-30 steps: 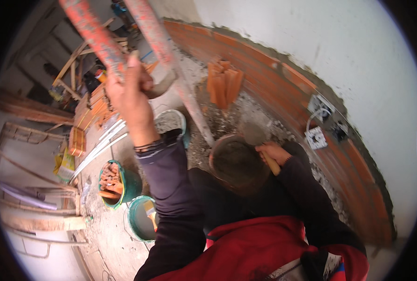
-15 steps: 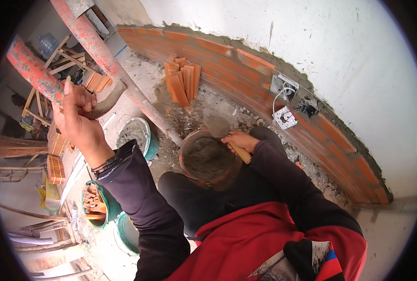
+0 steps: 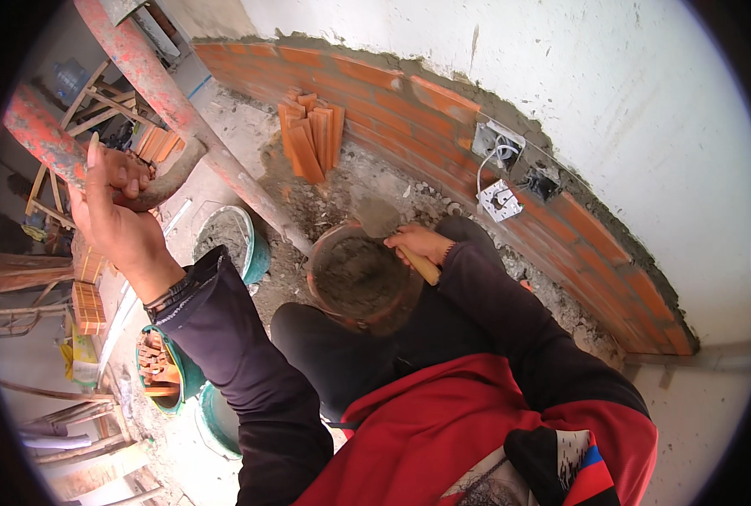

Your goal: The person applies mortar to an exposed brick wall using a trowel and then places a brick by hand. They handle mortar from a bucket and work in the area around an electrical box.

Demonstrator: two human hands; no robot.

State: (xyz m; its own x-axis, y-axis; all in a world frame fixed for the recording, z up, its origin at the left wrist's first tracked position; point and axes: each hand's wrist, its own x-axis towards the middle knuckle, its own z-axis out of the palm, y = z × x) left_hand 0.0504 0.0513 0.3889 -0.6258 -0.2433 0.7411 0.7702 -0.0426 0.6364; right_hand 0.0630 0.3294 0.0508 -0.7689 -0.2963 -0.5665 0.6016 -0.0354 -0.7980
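My left hand (image 3: 123, 207) is raised and closed around a worn red scaffold pipe (image 3: 47, 139), beside its grey curved part. My right hand (image 3: 419, 242) grips a trowel by its wooden handle (image 3: 418, 265). The trowel's mortar-caked blade (image 3: 377, 216) points away from me, over the far rim of a bucket. That bucket (image 3: 314, 278) stands between my knees with grey wet mortar (image 3: 360, 271) in it.
Thin brick tiles (image 3: 311, 139) lean in a stack near the tiled lower wall (image 3: 375, 105). An electrical box (image 3: 500, 201) hangs out of the wall on a cable. To my left stand a teal bucket (image 3: 257, 257), a bucket of brick pieces (image 3: 192, 375) and a slanting pole (image 3: 169, 101).
The whole view has shifted slightly, so everything sits a little further left and up. Both hands keep the same holds, and the trowel stays over the bucket's far rim.
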